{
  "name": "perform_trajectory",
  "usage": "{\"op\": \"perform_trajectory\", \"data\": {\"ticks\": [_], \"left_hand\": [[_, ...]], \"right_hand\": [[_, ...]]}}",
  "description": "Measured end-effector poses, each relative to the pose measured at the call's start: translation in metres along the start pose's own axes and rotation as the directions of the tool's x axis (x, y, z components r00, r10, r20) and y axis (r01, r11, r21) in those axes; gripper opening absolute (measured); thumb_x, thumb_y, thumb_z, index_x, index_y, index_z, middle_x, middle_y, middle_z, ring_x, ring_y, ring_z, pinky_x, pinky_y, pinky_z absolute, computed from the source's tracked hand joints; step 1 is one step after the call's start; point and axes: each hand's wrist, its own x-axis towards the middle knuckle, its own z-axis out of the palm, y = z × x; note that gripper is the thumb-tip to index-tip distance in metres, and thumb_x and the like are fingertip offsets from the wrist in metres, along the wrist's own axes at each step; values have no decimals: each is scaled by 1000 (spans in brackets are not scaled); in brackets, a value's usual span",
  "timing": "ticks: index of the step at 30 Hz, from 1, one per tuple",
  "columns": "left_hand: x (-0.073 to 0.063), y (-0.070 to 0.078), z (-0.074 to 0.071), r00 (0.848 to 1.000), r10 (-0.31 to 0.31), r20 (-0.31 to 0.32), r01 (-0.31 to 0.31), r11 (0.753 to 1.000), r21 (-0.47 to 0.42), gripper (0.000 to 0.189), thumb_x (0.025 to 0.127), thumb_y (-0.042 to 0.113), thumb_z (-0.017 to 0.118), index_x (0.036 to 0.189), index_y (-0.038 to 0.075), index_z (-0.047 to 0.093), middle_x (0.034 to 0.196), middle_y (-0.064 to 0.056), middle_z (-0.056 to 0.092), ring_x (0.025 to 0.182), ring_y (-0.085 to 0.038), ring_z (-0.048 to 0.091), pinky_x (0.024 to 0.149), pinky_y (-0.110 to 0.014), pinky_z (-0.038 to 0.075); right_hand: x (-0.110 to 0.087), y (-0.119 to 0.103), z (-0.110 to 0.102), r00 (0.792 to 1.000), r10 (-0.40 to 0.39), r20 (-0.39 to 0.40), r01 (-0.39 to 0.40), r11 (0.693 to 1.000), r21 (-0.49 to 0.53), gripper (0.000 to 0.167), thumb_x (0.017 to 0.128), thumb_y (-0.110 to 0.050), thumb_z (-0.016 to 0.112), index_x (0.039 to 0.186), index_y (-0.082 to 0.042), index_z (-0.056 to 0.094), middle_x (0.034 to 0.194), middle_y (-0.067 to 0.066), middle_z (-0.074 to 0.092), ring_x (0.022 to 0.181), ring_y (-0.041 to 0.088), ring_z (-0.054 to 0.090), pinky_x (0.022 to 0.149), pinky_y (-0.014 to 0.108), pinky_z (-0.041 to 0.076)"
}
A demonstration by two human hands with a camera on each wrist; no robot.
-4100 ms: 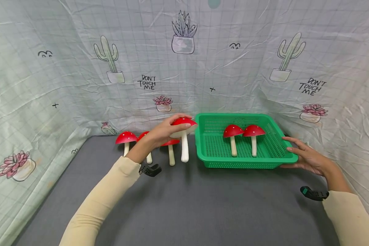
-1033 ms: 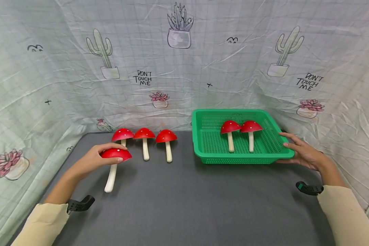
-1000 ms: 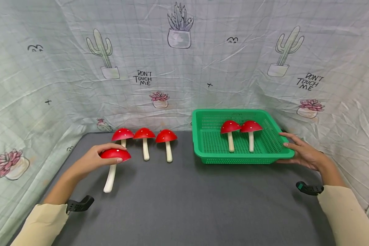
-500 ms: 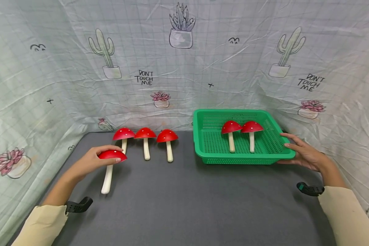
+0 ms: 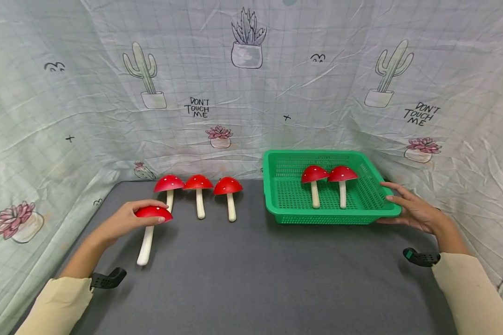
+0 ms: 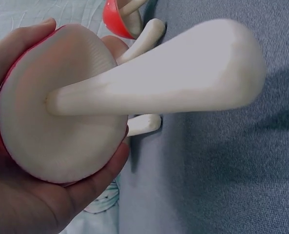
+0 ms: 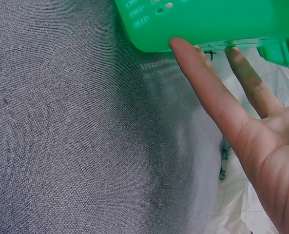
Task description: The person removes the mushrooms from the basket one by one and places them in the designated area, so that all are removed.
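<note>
Near the left side of the table, my left hand point(image 5: 127, 218) grips a toy mushroom point(image 5: 146, 246) by its red, white-dotted cap. The left wrist view shows my thumb and fingers around the cap's rim, with the thick white stem point(image 6: 173, 73) hanging free. Behind it three similar mushrooms lie in a row: a left one point(image 5: 169, 183), a middle one point(image 5: 199, 181) and a right one point(image 5: 228, 185). My right hand point(image 5: 415, 211) touches the right end of a green plastic basket point(image 5: 331, 213) with fairly straight fingers. Two mushrooms point(image 5: 315, 174) lie side by side in the basket.
A dark grey cloth point(image 5: 260, 270) covers the table. Pale printed fabric point(image 5: 251, 102) hangs as walls at the back and both sides, close behind the basket and the row of mushrooms.
My left hand has carried the mushroom from beside the basket to the left, in front of the row's left mushroom. Over the last half second it barely moves. My right hand stays at the basket.
</note>
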Motion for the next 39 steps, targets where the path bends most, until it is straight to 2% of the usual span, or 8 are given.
{"op": "perform_trajectory", "data": {"ticks": [5,10,16,23,39], "left_hand": [[2,-3,-2,1000,-25,13,25,1000,-7,50,91,36,77,136,20,63,125,-11,63,113,-29,54,82,-38,57],[3,-9,-1,999,-42,20,42,999,1,50,90,36,77,136,19,64,125,-12,62,114,-29,52,85,-43,56],[6,-13,3,999,-31,19,30,999,22,49,91,36,77,134,16,65,126,-11,63,115,-27,52,86,-38,53],[6,-14,5,999,-35,17,34,999,39,48,92,34,75,136,19,65,132,-11,61,118,-26,48,84,-36,51],[10,-19,3,999,-30,29,28,997,71,49,90,39,77,133,18,66,127,-10,63,118,-27,50,89,-38,49]], "right_hand": [[0,0,1,1000,0,-12,0,1000,-6,56,113,-11,30,161,-31,11,145,5,21,116,24,66,95,56,54],[0,1,-1,1000,-3,9,3,1000,12,55,113,-10,29,160,-32,12,143,2,27,117,24,65,96,57,53],[0,4,-4,1000,-14,25,13,999,34,54,113,-9,27,160,-32,15,142,0,34,117,24,65,96,57,53],[0,4,-4,1000,-11,17,10,1000,30,53,113,-9,27,158,-33,17,142,1,32,116,24,66,95,58,53],[1,4,-3,1000,-6,5,6,999,40,53,112,-9,28,158,-33,17,143,3,26,116,24,66,95,57,53]]}}
